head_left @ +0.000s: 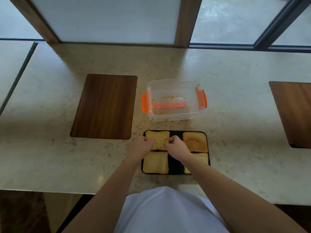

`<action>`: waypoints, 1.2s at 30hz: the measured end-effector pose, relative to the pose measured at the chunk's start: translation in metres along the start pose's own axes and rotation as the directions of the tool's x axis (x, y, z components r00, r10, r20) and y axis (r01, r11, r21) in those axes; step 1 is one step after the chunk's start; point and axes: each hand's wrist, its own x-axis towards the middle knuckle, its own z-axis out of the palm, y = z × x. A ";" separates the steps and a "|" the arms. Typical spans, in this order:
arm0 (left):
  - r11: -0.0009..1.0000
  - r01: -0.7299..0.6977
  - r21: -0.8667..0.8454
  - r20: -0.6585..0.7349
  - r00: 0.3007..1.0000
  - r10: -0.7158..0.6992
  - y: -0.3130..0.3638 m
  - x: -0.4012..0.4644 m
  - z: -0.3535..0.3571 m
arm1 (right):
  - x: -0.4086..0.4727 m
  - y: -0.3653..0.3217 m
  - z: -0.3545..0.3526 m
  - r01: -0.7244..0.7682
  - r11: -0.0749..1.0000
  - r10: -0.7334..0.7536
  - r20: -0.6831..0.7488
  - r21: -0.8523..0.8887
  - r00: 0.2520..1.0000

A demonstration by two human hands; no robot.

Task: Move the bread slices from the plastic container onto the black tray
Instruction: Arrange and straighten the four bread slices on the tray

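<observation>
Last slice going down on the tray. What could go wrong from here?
1. Both the left hand and right hand pinch the far-left toasted bread slice by its edges; it may tear or crumble.
2. That slice sits close to the black rectangular tray's far-left rim and might end up overhanging it.
3. The right forearm crosses the near-right bread slice and might drag it.

Dining or café-type space, likely. Pale speckled stone tabletop (218,78) ran along frosted window panels (104,17) in wood frames; wooden placemats (105,106) sat at spaced seating positions.
</observation>
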 end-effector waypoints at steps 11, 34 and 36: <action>0.992 -0.123 0.017 0.060 0.991 0.122 0.004 0.003 0.011 | -0.002 0.007 -0.009 -0.020 1.000 0.020 -0.029 -0.001 0.999; 0.955 0.125 -0.269 0.004 0.992 -0.129 -0.052 -0.028 0.003 | -0.054 0.041 0.015 0.032 0.999 -0.030 0.133 -0.013 0.991; 0.957 0.131 -0.257 0.036 0.991 -0.126 -0.052 -0.026 0.003 | -0.054 0.041 0.016 0.034 0.999 -0.031 0.127 -0.021 0.991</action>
